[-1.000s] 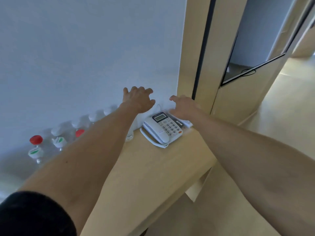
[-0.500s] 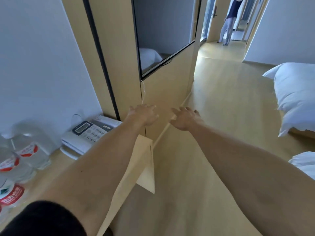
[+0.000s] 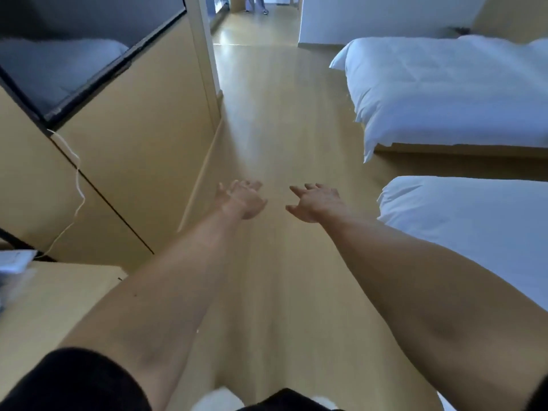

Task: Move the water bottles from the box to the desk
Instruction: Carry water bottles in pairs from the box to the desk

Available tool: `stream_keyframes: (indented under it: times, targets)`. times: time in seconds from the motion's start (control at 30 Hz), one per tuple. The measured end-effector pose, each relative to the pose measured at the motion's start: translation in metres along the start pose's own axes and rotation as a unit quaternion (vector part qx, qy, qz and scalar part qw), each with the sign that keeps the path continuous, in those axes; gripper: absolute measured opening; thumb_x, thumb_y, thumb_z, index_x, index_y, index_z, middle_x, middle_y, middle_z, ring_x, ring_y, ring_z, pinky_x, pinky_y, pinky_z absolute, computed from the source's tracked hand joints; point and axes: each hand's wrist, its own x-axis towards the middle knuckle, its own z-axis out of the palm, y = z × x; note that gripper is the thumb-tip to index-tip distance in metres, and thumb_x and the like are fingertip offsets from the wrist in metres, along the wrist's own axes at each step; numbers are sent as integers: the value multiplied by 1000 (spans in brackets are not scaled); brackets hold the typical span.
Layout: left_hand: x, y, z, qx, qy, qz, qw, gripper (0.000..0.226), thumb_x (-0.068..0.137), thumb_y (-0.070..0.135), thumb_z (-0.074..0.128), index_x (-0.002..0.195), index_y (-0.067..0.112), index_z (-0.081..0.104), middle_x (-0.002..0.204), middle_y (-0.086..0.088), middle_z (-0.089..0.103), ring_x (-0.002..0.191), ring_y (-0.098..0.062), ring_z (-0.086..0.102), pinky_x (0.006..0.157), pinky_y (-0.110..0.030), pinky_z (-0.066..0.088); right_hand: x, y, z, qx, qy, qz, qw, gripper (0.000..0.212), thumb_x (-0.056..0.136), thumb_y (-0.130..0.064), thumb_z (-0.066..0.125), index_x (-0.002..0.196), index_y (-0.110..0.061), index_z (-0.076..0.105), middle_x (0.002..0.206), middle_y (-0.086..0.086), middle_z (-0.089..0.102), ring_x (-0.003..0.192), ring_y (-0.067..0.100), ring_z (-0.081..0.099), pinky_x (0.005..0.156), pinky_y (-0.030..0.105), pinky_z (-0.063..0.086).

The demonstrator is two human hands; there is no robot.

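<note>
Now: both hands out empty, no bottles or box in frame

Only a corner of the desk (image 3: 59,295) is showing at lower left, pale wood, plain flat top, with a blurred white paper or device edge (image 3: 14,261) sitting on it at the far left. Water bottles and box are lying outside this view, so their place and look cannot be told.

Left hand (image 3: 241,200) is reaching forward over the wood floor (image 3: 275,129), fingers spread loosely, palm turned partly inward, gripping nothing. Right hand (image 3: 318,203) is stretching out just beside it, fingers also splayed and slightly curled, gripping nothing. Hands are staying apart, a gap of floor showing between them. Both forearms are bare; a black sleeve (image 3: 74,381) is covering the left upper arm.

Left side: a tan wood wall panel (image 3: 133,137) is carrying a dark screen (image 3: 59,60) reflecting bedding, and a thin white cable (image 3: 77,185) is hanging down from under it. Right side: two beds with white duvets, the near one (image 3: 474,226) just beside the right forearm, the far one (image 3: 444,90) beyond it. Far up the hallway, someone's legs (image 3: 255,2) are showing at the top edge.
</note>
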Motion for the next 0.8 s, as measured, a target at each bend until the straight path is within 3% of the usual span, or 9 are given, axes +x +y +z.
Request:
stream_keyframes:
  times: [0.3, 0.57, 0.8]
  targets:
    - [108, 36, 15, 13, -30, 59, 998, 62, 100, 53, 42, 156, 32, 28, 165, 3, 25, 151, -25, 24, 122, -53, 15, 73, 64, 18, 24, -45, 85, 995, 69, 97, -66, 32, 157, -40, 11, 166, 1, 14, 153, 26, 12, 120, 49, 20]
    - [244, 4, -28, -8, -45, 60, 997, 61, 100, 55, 39, 156, 34, 28, 165, 2, 25, 151, -24, 23, 121, -53, 13, 193, 73, -34, 38, -39, 124, 991, 66, 96, -67, 29, 156, -42, 13, 164, -1, 21, 149, 24, 22, 118, 49, 25]
    - [349, -1, -66, 3, -61, 60, 996, 62, 100, 55, 37, 157, 33, 28, 165, 2, 25, 151, -25, 24, 120, -52, 16, 282, 90, -69, 71, -41, 149, 985, 67, 96, -68, 30, 156, -43, 14, 165, 0, 19, 151, 24, 19, 118, 49, 24]
